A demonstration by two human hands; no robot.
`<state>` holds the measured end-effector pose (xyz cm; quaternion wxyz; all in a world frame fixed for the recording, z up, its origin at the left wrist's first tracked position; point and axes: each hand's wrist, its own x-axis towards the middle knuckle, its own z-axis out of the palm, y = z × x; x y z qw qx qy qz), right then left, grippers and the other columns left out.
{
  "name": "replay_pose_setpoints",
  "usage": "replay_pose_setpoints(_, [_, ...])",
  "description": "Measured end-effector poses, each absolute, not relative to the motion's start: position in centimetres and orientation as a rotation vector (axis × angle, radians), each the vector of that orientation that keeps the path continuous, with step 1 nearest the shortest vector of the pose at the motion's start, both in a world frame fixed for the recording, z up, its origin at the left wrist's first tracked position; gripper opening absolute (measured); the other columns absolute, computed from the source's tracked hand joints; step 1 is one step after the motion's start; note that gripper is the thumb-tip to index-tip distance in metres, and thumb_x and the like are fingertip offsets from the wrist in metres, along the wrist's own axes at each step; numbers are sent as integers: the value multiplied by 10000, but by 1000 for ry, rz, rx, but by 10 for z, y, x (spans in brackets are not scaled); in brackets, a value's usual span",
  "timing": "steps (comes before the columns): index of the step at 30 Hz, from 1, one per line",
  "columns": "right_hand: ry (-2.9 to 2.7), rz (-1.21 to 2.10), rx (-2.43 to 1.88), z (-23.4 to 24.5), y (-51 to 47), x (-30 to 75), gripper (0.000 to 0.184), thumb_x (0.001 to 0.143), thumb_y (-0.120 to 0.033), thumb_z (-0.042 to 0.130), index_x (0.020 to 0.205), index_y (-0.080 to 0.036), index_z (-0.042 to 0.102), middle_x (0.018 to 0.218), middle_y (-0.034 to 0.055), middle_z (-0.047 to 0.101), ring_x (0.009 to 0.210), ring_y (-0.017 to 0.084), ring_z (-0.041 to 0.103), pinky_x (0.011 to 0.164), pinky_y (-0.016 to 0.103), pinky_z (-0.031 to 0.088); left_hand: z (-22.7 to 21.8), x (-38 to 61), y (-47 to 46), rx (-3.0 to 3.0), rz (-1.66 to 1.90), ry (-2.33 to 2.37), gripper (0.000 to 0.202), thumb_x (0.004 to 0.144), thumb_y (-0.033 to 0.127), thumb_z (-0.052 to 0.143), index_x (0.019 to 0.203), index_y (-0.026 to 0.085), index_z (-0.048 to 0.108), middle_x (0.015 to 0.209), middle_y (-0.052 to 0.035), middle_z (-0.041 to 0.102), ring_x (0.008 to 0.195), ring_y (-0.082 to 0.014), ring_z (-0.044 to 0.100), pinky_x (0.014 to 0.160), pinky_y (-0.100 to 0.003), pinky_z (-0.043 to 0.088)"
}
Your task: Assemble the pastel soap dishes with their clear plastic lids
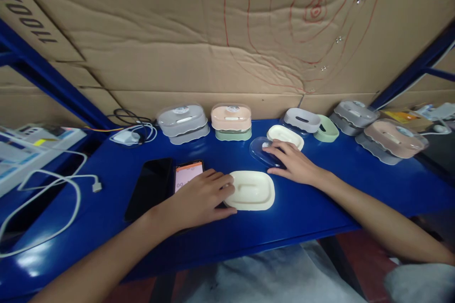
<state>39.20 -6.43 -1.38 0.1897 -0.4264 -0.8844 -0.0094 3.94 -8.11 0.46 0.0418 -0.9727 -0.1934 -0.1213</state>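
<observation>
A shallow cream soap dish (pixel 253 191) lies flat on the blue table in front of me. My left hand (pixel 205 196) holds its left end, fingers bent at the rim and thumb along the near corner. Right of the dish's far corner, my right hand (pixel 293 163) has its fingers on a clear oval lid (pixel 259 149) with a round sticker, the thumb by its near edge. Just behind the lid sits a second cream dish part (pixel 285 135). A grey slotted insert (pixel 302 120) and a green ring-shaped piece (pixel 327 129) stand farther back.
Two phones (pixel 149 189) lie left of my left hand, one with a lit screen. Stacked lidded soap boxes stand at the back, grey (pixel 183 120) and peach (pixel 231 118), with more stacks (pixel 394 139) at right. White cables (pixel 76 184) and a power strip (pixel 39 151) occupy the left.
</observation>
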Motion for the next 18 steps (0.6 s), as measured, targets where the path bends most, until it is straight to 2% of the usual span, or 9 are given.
replay_pose_setpoints(5, [-2427, -17, -1089, -11, -66, 391, 390, 1051, -454, 608, 1403, -298, 672, 1372, 126, 666, 1317, 307, 652, 1096, 497, 580, 5, 40, -82, -2985, -383, -597, 299, 962, 457, 778, 977, 192, 641, 1090, -73, 715, 923, -248, 674, 825, -383, 525])
replay_pose_setpoints(7, [-2409, 5, -1049, -10, -67, 393, 359, 1052, -418, 603, 1380, -300, 688, 1349, 114, 681, 1277, 288, 675, 1080, 469, 594, 4, 40, -82, -2985, -375, -591, 293, 960, 451, 781, 976, 194, 642, 1092, -74, 714, 922, -247, 671, 827, -381, 524])
replay_pose_setpoints(11, [-2439, 21, -1042, -14, -66, 395, 393, 1042, -440, 629, 1408, -304, 665, 1417, 126, 644, 1383, 323, 601, 1151, 532, 528, 4, 39, -81, -2980, -379, -595, 288, 957, 444, 787, 975, 195, 643, 1092, -73, 714, 913, -245, 669, 822, -377, 522])
replay_pose_setpoints(14, [-2482, 14, -1098, -19, -65, 393, 512, 1050, -490, 615, 1520, -295, 560, 1557, 152, 541, 1515, 357, 472, 1215, 589, 445, 4, 40, -81, -2977, -374, -575, 296, 945, 433, 803, 972, 187, 640, 1093, -76, 715, 916, -250, 672, 827, -384, 524])
replay_pose_setpoints(18, [-2491, -60, -1235, -20, -65, 389, 666, 1073, -528, 556, 1657, -286, 346, 1691, 193, 391, 1576, 373, 386, 1255, 647, 354, 3, 40, -81, -2973, -358, -564, 309, 939, 446, 807, 967, 189, 638, 1100, -74, 720, 908, -251, 671, 829, -391, 529])
